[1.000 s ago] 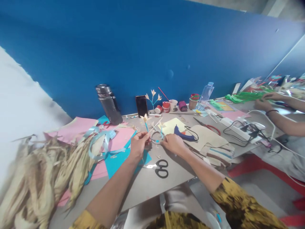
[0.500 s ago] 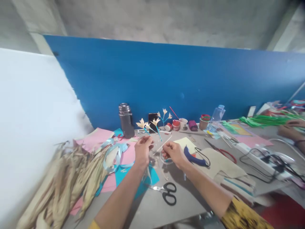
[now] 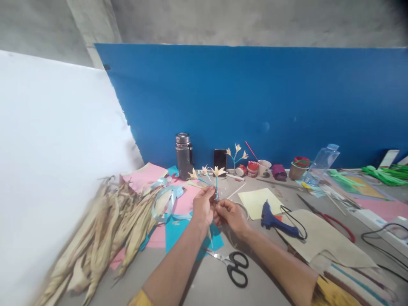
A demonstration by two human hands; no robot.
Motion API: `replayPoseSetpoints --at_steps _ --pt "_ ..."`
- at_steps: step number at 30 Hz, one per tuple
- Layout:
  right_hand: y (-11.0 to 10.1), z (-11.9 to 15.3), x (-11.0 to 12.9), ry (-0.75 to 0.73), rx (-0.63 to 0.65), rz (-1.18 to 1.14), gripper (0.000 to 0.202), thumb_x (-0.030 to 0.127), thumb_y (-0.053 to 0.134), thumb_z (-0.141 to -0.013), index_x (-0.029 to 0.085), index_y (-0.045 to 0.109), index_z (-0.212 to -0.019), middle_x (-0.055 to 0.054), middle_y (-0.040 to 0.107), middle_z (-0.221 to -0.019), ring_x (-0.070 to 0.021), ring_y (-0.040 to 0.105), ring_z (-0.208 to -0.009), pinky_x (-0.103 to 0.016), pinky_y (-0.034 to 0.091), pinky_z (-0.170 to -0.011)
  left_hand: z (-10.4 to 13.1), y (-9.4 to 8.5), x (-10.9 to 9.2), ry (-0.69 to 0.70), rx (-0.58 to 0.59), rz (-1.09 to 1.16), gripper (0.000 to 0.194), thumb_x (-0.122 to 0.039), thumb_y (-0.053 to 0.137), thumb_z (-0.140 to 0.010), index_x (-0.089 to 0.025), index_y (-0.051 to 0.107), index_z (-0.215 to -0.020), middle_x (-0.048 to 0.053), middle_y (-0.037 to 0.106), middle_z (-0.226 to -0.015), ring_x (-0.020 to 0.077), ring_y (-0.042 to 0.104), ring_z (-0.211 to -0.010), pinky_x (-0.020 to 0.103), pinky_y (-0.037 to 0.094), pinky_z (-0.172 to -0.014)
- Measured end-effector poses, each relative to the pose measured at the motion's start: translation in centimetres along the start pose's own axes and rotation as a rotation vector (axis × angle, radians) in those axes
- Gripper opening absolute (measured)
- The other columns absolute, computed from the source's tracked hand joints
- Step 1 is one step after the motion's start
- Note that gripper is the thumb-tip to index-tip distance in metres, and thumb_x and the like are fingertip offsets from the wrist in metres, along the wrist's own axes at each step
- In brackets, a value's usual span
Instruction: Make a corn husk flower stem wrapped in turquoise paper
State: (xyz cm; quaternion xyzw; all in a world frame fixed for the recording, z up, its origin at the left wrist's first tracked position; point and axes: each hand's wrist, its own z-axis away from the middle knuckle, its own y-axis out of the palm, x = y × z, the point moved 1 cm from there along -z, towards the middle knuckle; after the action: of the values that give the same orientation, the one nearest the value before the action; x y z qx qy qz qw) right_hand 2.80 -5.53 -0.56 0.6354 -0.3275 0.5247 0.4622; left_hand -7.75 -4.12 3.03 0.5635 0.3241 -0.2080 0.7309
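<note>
My left hand (image 3: 203,207) is closed on a small spray of pale cream craft flowers (image 3: 219,171) with thin blue stems, upright above the table. Close against it, my right hand (image 3: 233,217) pinches at the lower end of the stems. Around that hand loops a thin pale strip (image 3: 245,208); its end between the fingers is hidden. Just below the hands lie scissors (image 3: 237,269) with black handles, their blades partly over blue paper (image 3: 174,236). A similar flower spray (image 3: 235,159) stands at the back.
Dried corn husks (image 3: 95,229) lie in a heap at left beside light-blue ribbon (image 3: 172,197). A thermos (image 3: 183,157) stands behind. At right are a blue glue gun (image 3: 280,223), red-handled scissors (image 3: 339,225), a plastic bottle (image 3: 321,163) and a power strip (image 3: 385,231) with cables.
My hands have come together, the right one now at the flower stems. The flowers have turned more upright. My view has swung right, and the co-worker's hands have left it.
</note>
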Motion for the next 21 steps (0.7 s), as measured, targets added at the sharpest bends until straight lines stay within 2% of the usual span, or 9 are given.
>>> replayPoseSetpoints --at_steps 6,10,13,16,21 --pt "-0.4 0.0 -0.1 0.024 0.0 0.026 0.046 0.059 0.075 -0.069 0.017 0.057 -0.072 -0.002 0.067 -0.066 -0.014 0.064 -0.052 -0.026 0.052 -0.051 0.4 0.1 0.3 0.031 0.034 -0.128 0.038 -0.032 0.089 -0.046 -0.015 0.063 -0.068 -0.003 0.058 -0.054 0.0087 0.049 -0.049 0.022 0.034 -0.047" --pt "-1.1 0.0 0.8 0.031 -0.018 0.285 0.034 0.05 0.071 -0.074 0.017 0.063 -0.075 -0.003 0.068 -0.067 -0.0158 0.067 -0.055 -0.024 0.049 -0.049 0.5 0.0 0.4 0.139 0.007 -0.287 0.029 -0.033 0.083 -0.056 -0.016 0.061 -0.066 -0.006 0.052 -0.051 0.0074 0.043 -0.047 0.023 0.033 -0.048" --pt "-1.8 0.0 2.4 -0.054 -0.157 0.458 0.026 0.042 0.065 -0.079 0.017 0.065 -0.073 -0.002 0.066 -0.062 -0.0141 0.063 -0.052 -0.023 0.046 -0.049 0.5 -0.1 0.6 0.268 -0.039 -0.395 0.024 -0.03 0.079 -0.059 -0.016 0.062 -0.066 -0.004 0.056 -0.055 0.0079 0.046 -0.051 0.023 0.036 -0.053" --pt "-2.3 0.2 3.8 -0.174 -0.319 0.469 0.025 0.043 0.067 -0.076 0.018 0.064 -0.076 0.001 0.062 -0.058 -0.0128 0.056 -0.049 -0.023 0.042 -0.046 0.9 0.0 1.1 0.308 -0.025 -0.442 0.022 -0.031 0.078 -0.061 -0.016 0.064 -0.067 -0.003 0.059 -0.06 0.0092 0.049 -0.055 0.024 0.038 -0.057" --pt "-2.4 0.3 4.2 -0.231 -0.329 0.367 0.031 0.047 0.069 -0.074 0.019 0.059 -0.065 0.004 0.051 -0.05 -0.0104 0.045 -0.045 -0.022 0.036 -0.042 1.8 0.3 2.0 0.228 0.047 -0.45 0.019 -0.029 0.077 -0.061 -0.015 0.066 -0.066 -0.003 0.058 -0.058 0.009 0.049 -0.054 0.023 0.038 -0.057"
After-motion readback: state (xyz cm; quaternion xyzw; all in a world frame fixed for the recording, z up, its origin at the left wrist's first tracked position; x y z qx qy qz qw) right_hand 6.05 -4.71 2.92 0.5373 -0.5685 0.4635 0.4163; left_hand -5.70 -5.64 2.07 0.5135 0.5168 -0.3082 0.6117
